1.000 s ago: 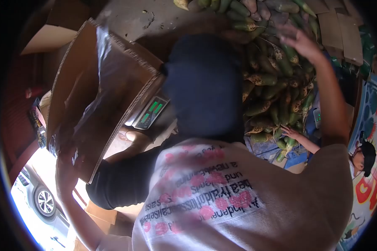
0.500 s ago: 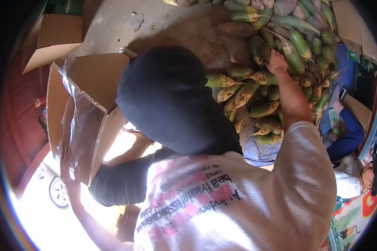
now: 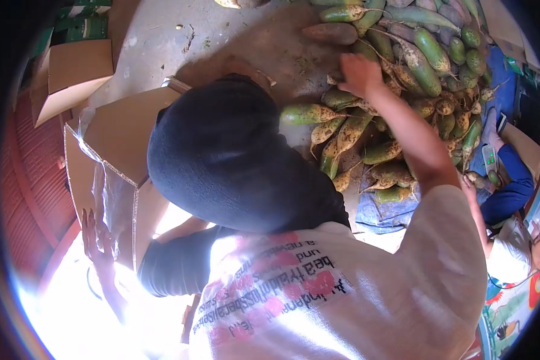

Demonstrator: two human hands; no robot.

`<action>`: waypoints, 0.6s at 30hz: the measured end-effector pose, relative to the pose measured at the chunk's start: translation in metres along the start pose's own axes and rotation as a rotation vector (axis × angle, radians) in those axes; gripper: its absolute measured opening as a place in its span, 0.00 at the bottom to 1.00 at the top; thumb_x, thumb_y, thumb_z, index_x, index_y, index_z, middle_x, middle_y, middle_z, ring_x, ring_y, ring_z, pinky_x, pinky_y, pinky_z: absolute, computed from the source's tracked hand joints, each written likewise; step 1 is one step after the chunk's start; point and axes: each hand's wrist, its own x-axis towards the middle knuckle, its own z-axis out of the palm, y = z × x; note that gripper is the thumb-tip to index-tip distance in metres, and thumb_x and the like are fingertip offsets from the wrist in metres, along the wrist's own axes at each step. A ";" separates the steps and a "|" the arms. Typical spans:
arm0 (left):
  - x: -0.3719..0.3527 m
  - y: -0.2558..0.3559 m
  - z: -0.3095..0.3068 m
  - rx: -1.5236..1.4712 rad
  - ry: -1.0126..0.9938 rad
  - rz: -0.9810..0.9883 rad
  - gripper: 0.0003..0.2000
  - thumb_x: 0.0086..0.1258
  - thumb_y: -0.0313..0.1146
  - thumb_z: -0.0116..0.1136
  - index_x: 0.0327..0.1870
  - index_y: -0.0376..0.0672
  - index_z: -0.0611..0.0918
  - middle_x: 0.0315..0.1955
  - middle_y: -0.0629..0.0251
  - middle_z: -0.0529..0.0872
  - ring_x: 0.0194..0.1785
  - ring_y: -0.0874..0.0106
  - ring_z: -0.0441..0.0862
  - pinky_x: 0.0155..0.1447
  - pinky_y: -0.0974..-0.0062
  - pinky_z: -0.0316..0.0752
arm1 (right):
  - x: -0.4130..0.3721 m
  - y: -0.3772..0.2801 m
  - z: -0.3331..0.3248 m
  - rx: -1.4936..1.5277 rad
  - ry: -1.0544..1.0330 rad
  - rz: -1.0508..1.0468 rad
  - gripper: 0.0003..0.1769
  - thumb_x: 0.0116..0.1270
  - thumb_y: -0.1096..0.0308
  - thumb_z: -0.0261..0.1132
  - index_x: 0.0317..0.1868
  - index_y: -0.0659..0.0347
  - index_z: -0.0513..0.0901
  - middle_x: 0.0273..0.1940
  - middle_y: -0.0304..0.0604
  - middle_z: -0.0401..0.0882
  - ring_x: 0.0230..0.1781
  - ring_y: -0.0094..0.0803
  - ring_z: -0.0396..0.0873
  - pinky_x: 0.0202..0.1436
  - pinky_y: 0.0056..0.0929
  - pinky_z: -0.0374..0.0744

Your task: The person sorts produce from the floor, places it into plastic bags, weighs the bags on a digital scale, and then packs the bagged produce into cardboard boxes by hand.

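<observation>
My right hand (image 3: 361, 75) is over the left part of a heap of green radishes (image 3: 429, 54), palm down. Its fingers are apart and curve toward the soil-stained roots; I make out nothing between them. One green radish (image 3: 306, 114) lies just below it, at the heap's edge. On the left, my left hand (image 3: 99, 243) stands with stretched fingers beside an open cardboard box (image 3: 117, 123), against its near side. A clear plastic liner (image 3: 105, 198) hangs over the box's edge. My bent knee in dark trousers (image 3: 222, 162) hides part of the box and floor.
Another cardboard box (image 3: 81, 66) stands at the upper left near green packages (image 3: 81, 27). On the right sits another person in blue trousers (image 3: 510, 192), with one hand (image 3: 469, 187) at the heap's edge. A device with a green display (image 3: 490, 157) is near them. A blue sheet (image 3: 384, 213) lies under the radishes.
My right hand has moved left across the heap, off the radishes it was touching. My left hand's fingers have spread beside the box. The other person's hand has come to the heap.
</observation>
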 end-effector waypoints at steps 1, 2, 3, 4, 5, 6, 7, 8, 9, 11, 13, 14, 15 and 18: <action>0.003 0.004 -0.001 -0.067 -0.003 -0.037 0.24 0.72 0.37 0.45 0.69 0.46 0.61 0.68 0.58 0.62 0.70 0.54 0.59 0.70 0.54 0.57 | 0.013 -0.013 0.003 0.004 0.046 -0.061 0.34 0.49 0.53 0.73 0.52 0.62 0.71 0.48 0.46 0.77 0.53 0.42 0.74 0.47 0.41 0.78; 0.005 0.012 -0.002 -0.133 -0.003 -0.074 0.24 0.72 0.37 0.45 0.69 0.46 0.62 0.68 0.58 0.62 0.70 0.54 0.60 0.70 0.54 0.57 | 0.028 -0.028 0.008 -0.018 0.078 -0.043 0.32 0.50 0.53 0.72 0.50 0.61 0.72 0.47 0.46 0.77 0.52 0.42 0.75 0.46 0.40 0.79; 0.008 0.020 -0.005 -0.197 -0.002 -0.112 0.24 0.72 0.38 0.45 0.69 0.47 0.62 0.68 0.58 0.62 0.70 0.54 0.60 0.70 0.54 0.58 | 0.040 -0.041 0.017 -0.040 0.111 -0.027 0.30 0.50 0.53 0.72 0.49 0.61 0.73 0.47 0.46 0.77 0.50 0.41 0.75 0.45 0.40 0.79; 0.010 0.030 -0.009 -0.186 0.010 -0.112 0.24 0.72 0.39 0.45 0.68 0.46 0.63 0.68 0.58 0.62 0.69 0.54 0.61 0.69 0.55 0.59 | 0.047 -0.048 0.028 -0.007 0.121 -0.010 0.30 0.51 0.53 0.71 0.50 0.61 0.73 0.47 0.46 0.77 0.50 0.41 0.75 0.45 0.40 0.78; 0.011 0.027 -0.009 -0.148 0.021 -0.084 0.24 0.72 0.40 0.45 0.68 0.46 0.64 0.68 0.58 0.63 0.69 0.54 0.60 0.69 0.55 0.59 | 0.054 -0.055 0.040 0.023 0.128 0.007 0.30 0.52 0.52 0.71 0.50 0.61 0.73 0.46 0.46 0.77 0.50 0.42 0.75 0.46 0.41 0.78; 0.009 0.023 -0.007 -0.112 0.027 -0.058 0.24 0.72 0.40 0.45 0.68 0.46 0.65 0.68 0.58 0.63 0.69 0.54 0.60 0.69 0.55 0.59 | 0.056 -0.060 0.039 0.052 0.131 0.023 0.30 0.52 0.52 0.70 0.50 0.61 0.73 0.46 0.46 0.77 0.50 0.42 0.75 0.46 0.42 0.78; 0.006 0.019 -0.006 -0.077 0.027 -0.032 0.23 0.72 0.41 0.44 0.67 0.46 0.66 0.68 0.58 0.63 0.70 0.54 0.60 0.69 0.55 0.59 | 0.056 -0.055 0.038 0.091 0.135 0.107 0.30 0.53 0.51 0.69 0.51 0.61 0.73 0.47 0.47 0.76 0.51 0.42 0.74 0.48 0.43 0.76; 0.001 0.017 -0.006 -0.049 0.014 -0.081 0.23 0.72 0.41 0.45 0.66 0.45 0.67 0.68 0.57 0.63 0.70 0.54 0.60 0.69 0.54 0.59 | 0.051 -0.041 0.035 0.126 0.139 0.190 0.30 0.53 0.50 0.68 0.51 0.60 0.72 0.48 0.47 0.76 0.52 0.43 0.73 0.51 0.44 0.75; -0.003 0.015 -0.004 -0.025 0.018 -0.095 0.23 0.72 0.42 0.45 0.66 0.45 0.67 0.67 0.57 0.63 0.70 0.54 0.60 0.69 0.53 0.59 | 0.043 -0.027 0.031 0.161 0.144 0.272 0.30 0.54 0.50 0.67 0.52 0.60 0.72 0.48 0.48 0.75 0.53 0.43 0.72 0.53 0.45 0.73; -0.011 0.008 -0.001 0.026 0.024 -0.120 0.23 0.72 0.42 0.46 0.66 0.46 0.67 0.67 0.57 0.63 0.70 0.54 0.60 0.69 0.52 0.59 | 0.020 0.014 0.035 0.070 0.221 0.452 0.34 0.55 0.46 0.65 0.55 0.60 0.69 0.52 0.47 0.74 0.54 0.44 0.72 0.54 0.45 0.73; -0.016 -0.002 0.006 0.049 0.053 -0.117 0.22 0.72 0.40 0.46 0.66 0.46 0.67 0.67 0.56 0.63 0.69 0.54 0.60 0.68 0.52 0.60 | 0.006 0.054 0.064 -0.082 0.126 0.555 0.35 0.55 0.47 0.65 0.58 0.59 0.68 0.56 0.48 0.71 0.60 0.44 0.67 0.60 0.43 0.69; -0.017 -0.007 0.010 0.060 0.068 -0.116 0.22 0.72 0.39 0.46 0.66 0.46 0.68 0.67 0.56 0.63 0.69 0.54 0.61 0.68 0.52 0.61 | -0.001 0.069 0.072 -0.026 0.125 0.553 0.35 0.56 0.48 0.65 0.58 0.59 0.68 0.57 0.48 0.70 0.61 0.43 0.65 0.61 0.42 0.67; -0.017 -0.007 0.012 0.042 0.076 -0.117 0.22 0.72 0.38 0.46 0.66 0.46 0.68 0.67 0.56 0.63 0.69 0.54 0.61 0.68 0.52 0.61 | -0.011 0.081 0.079 0.031 0.117 0.551 0.34 0.56 0.48 0.65 0.59 0.58 0.68 0.57 0.48 0.69 0.63 0.43 0.63 0.63 0.42 0.66; -0.014 0.000 0.012 -0.005 0.096 -0.110 0.21 0.72 0.38 0.45 0.66 0.46 0.68 0.67 0.56 0.63 0.69 0.54 0.61 0.67 0.52 0.61 | -0.040 0.094 0.079 0.088 0.098 0.485 0.31 0.58 0.50 0.64 0.58 0.57 0.71 0.57 0.49 0.69 0.64 0.44 0.63 0.64 0.42 0.65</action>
